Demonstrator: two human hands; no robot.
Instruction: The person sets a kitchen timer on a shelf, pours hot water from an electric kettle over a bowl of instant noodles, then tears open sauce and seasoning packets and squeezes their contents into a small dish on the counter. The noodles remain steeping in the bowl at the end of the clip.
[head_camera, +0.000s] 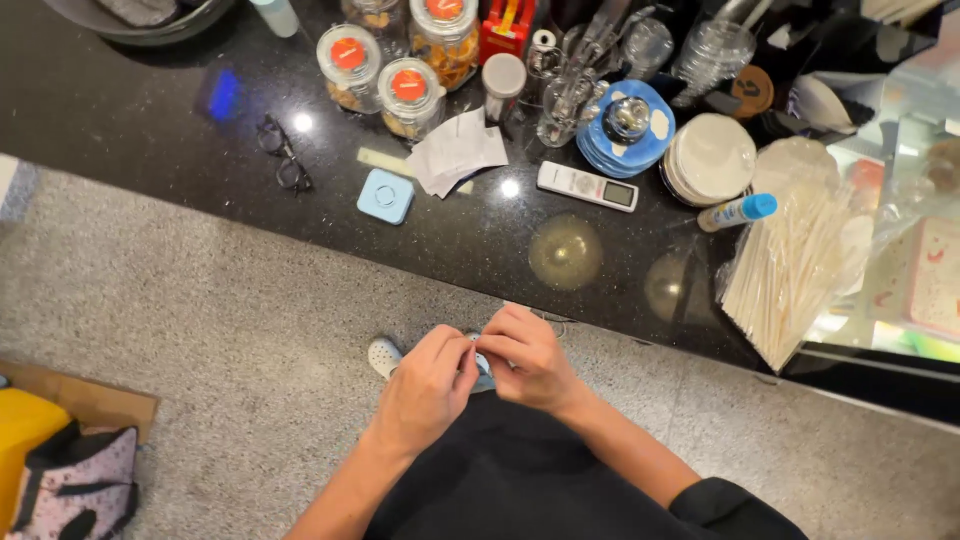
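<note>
My left hand (428, 385) and my right hand (527, 357) meet just below the front edge of a black stone counter (150, 150), over my dark clothing. The fingertips of both hands pinch together on something small and pale between them; what it is I cannot tell. My light shoe (384, 356) shows on the floor under the hands.
The counter holds eyeglasses (282, 152), a small blue square case (386, 195), folded papers (457, 153), a white remote (587, 186), lidded jars (408, 93), stacked plates (710, 158), a glue stick (737, 211) and a bag of wooden sticks (790, 270). A bag (75, 485) lies on the floor at left.
</note>
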